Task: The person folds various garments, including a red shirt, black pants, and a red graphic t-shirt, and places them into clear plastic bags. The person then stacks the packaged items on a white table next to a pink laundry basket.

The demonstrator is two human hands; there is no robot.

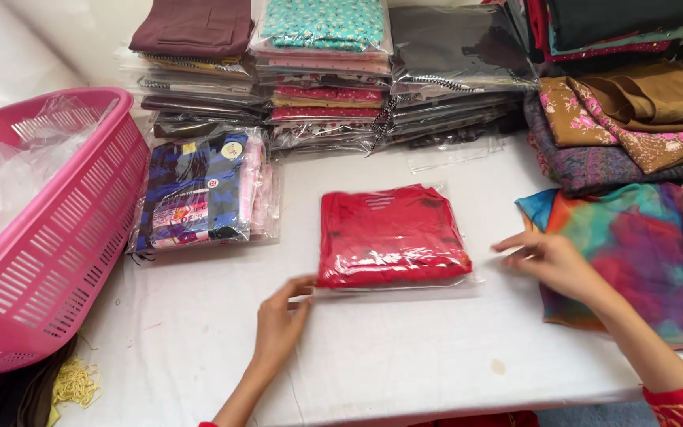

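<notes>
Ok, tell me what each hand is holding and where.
The left hand pinches the near left corner of the clear bag holding a red garment. The right hand holds nothing, fingers by the bag's right edge.

Two hands are in view: the left hand (278, 320) and the right hand (551, 261). Between them lies one red folded garment in a clear bag (389, 236), touched at its near left corner by the left hand's grip. Beyond that grip and to its left stands one pink plastic basket (57, 237), and between basket and red garment lies one short stack of bagged printed garments (199, 190), its exact number hard to tell. Beyond both hands rise three stacks of bagged clothes (326, 71), too many layers to count. Under and beyond the right hand lie one multicoloured cloth (642, 253) and one heap of loose folded fabrics (626, 119).
</notes>
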